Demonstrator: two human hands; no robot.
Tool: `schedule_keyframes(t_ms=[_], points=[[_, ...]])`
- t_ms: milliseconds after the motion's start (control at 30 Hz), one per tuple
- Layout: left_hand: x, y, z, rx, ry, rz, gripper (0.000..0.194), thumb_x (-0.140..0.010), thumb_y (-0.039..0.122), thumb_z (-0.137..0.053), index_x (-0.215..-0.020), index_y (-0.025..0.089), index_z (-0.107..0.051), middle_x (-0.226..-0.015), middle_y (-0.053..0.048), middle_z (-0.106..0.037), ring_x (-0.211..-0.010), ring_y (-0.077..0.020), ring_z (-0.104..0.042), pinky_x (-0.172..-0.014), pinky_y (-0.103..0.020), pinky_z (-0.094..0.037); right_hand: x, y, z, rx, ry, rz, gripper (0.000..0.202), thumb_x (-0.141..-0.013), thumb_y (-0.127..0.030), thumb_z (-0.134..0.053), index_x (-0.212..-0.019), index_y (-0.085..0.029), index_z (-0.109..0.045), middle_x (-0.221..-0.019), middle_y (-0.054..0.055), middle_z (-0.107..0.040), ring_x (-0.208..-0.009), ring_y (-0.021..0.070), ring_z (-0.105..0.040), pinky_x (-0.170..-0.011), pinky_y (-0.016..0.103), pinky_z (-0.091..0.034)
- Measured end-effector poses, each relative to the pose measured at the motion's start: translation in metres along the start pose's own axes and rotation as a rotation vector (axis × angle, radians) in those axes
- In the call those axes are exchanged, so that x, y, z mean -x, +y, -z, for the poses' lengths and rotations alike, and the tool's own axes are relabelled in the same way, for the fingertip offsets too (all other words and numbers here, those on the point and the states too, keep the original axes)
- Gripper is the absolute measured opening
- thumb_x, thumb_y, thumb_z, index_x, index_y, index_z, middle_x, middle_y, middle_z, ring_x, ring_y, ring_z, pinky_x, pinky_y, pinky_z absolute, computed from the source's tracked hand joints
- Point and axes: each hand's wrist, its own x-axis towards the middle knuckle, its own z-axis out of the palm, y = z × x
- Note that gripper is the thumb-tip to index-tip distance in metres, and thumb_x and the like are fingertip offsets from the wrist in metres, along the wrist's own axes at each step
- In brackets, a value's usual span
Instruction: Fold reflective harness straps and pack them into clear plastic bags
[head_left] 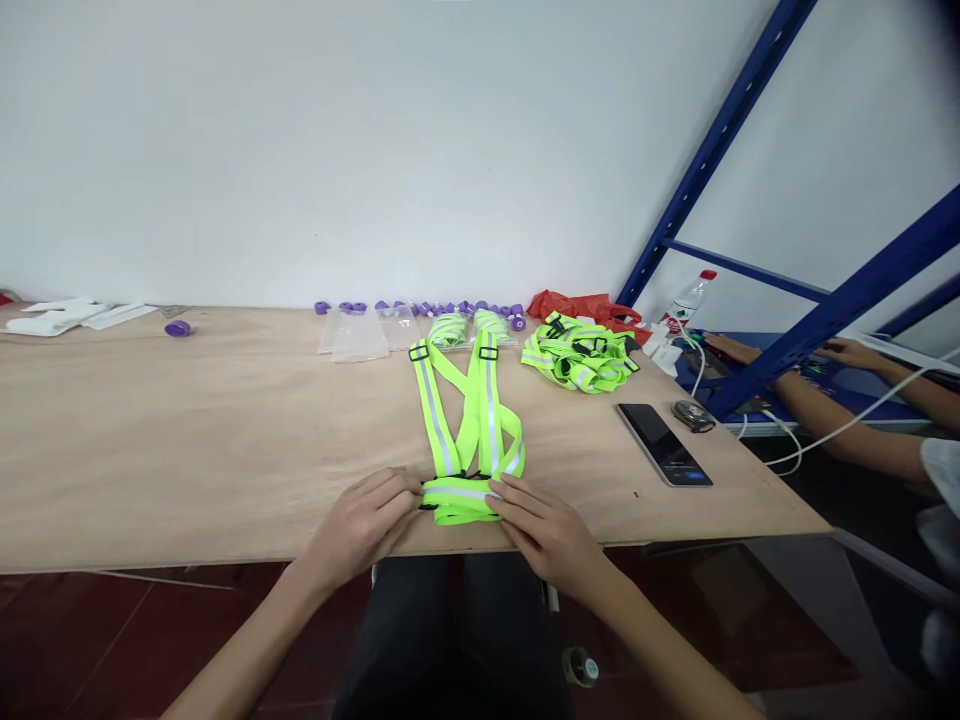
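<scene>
A neon-yellow reflective vest [491, 410] made of straps with silver stripes lies on the wooden table [225, 450] in front of me. Its two shoulder straps stretch away from me, each with a black slider buckle near the far end. The waist band is folded across the near end, close to the table edge. My left hand [369, 518] pinches the left end of that band by a black buckle, mostly covered by the fingers. At the band's right end, my right hand [546, 528] is closed over the strap, fingertips on top.
Behind the vest are clear plastic bags [361, 335], packed vests [448, 330] and several purple rolls [322, 308]. To the right lie a heap of vests [581, 360], a red bag [577, 305], a phone [664, 445] and a blue frame [810, 345]. Another person's arm [847, 420] is beyond.
</scene>
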Motion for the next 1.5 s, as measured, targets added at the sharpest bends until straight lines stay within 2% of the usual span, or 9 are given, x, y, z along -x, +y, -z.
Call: schedule_keyframes(t_ms=[200,367,500,633,733,1033,1267,1400,1500], points=[[0.010,0.004,-0.005,0.013,-0.075,-0.003,0.014,-0.100,0.012,-0.048,-0.099,0.019,-0.060,-0.125,-0.011,-0.070,-0.115,-0.0212,-0.066,-0.096,-0.033,-0.055,0.003,-0.002,0.000,-0.005,-0.013,-0.026,0.036,-0.098,-0.013,-0.053,-0.130,-0.021,-0.066,-0.130,0.008,-0.069,-0.132,0.0237,-0.057,-0.105,0.040,-0.056],[0.007,0.023,-0.012,-0.016,-0.139,0.218,0.029,-0.100,0.024,-0.049,-0.128,0.018,-0.054,-0.126,-0.012,-0.069,-0.113,-0.0240,-0.068,-0.096,-0.039,-0.056,0.005,-0.008,-0.002,0.017,-0.029,-0.049,0.035,-0.097,-0.017,-0.054,-0.131,-0.017,-0.063,-0.133,0.010,-0.067,-0.135,0.0259,-0.054,-0.104,0.043,-0.056],[0.002,0.038,-0.024,-0.186,-0.131,0.281,0.025,-0.101,0.022,-0.043,-0.122,0.017,-0.057,-0.142,-0.011,-0.060,-0.131,-0.0286,-0.056,-0.116,-0.057,-0.036,0.006,-0.014,-0.002,0.039,-0.043,-0.063,0.038,-0.096,-0.018,-0.054,-0.133,-0.016,-0.058,-0.135,0.012,-0.065,-0.135,0.0264,-0.053,-0.105,0.046,-0.054],[-0.002,0.048,-0.030,-0.264,-0.168,0.280,0.045,-0.103,0.028,-0.043,-0.147,0.019,-0.043,-0.154,-0.008,-0.047,-0.144,-0.0297,-0.041,-0.121,-0.061,-0.023,0.003,-0.018,-0.001,0.044,-0.066,-0.065,0.038,-0.092,-0.020,-0.058,-0.130,-0.015,-0.059,-0.132,0.014,-0.065,-0.131,0.0289,-0.055,-0.113,0.054,-0.045],[-0.004,0.049,-0.037,-0.291,-0.201,0.247,0.050,-0.103,0.035,-0.045,-0.149,0.018,-0.041,-0.158,-0.010,-0.041,-0.147,-0.0317,-0.035,-0.121,-0.061,-0.023,-0.001,-0.016,-0.001,-0.001,-0.097,-0.109,0.033,-0.089,-0.024,-0.062,-0.121,-0.015,-0.061,-0.129,0.017,-0.064,-0.130,0.0306,-0.055,-0.110,0.052,-0.048],[0.006,0.048,-0.047,-0.173,-0.154,0.207,0.065,-0.097,0.050,-0.053,-0.150,0.014,-0.039,-0.153,-0.019,-0.047,-0.141,-0.0351,-0.044,-0.110,-0.053,-0.045,0.004,-0.015,-0.004,0.013,-0.104,-0.045,0.035,-0.089,-0.025,-0.066,-0.121,-0.015,-0.059,-0.124,0.017,-0.065,-0.123,0.0318,-0.059,-0.100,0.049,-0.056],[0.022,0.046,-0.042,-0.115,-0.126,0.119,0.045,-0.101,0.023,-0.046,-0.146,0.023,-0.046,-0.143,-0.010,-0.059,-0.129,-0.0274,-0.058,-0.111,-0.048,-0.047,0.019,-0.031,-0.006,0.059,0.085,0.023,0.026,-0.094,-0.011,-0.055,-0.118,-0.018,-0.063,-0.111,0.010,-0.073,-0.110,0.0248,-0.067,-0.097,0.040,-0.059],[0.006,0.038,-0.026,0.032,-0.157,0.143,0.035,-0.101,0.030,-0.049,-0.135,0.021,-0.054,-0.128,-0.009,-0.069,-0.117,-0.0263,-0.065,-0.106,-0.046,-0.050,0.011,-0.030,0.003,-0.062,0.092,-0.058,0.026,-0.096,-0.015,-0.055,-0.120,-0.018,-0.062,-0.111,0.010,-0.073,-0.106,0.0226,-0.068,-0.093,0.037,-0.058],[-0.025,0.026,-0.012,0.166,-0.226,0.280,0.023,-0.101,0.034,-0.046,-0.109,0.022,-0.064,-0.103,-0.007,-0.074,-0.097,-0.0266,-0.068,-0.083,-0.039,-0.056,-0.004,-0.019,0.005,-0.221,0.066,-0.235,0.022,-0.097,-0.023,-0.056,-0.117,-0.019,-0.064,-0.106,0.008,-0.075,-0.097,0.0205,-0.070,-0.085,0.033,-0.057]])
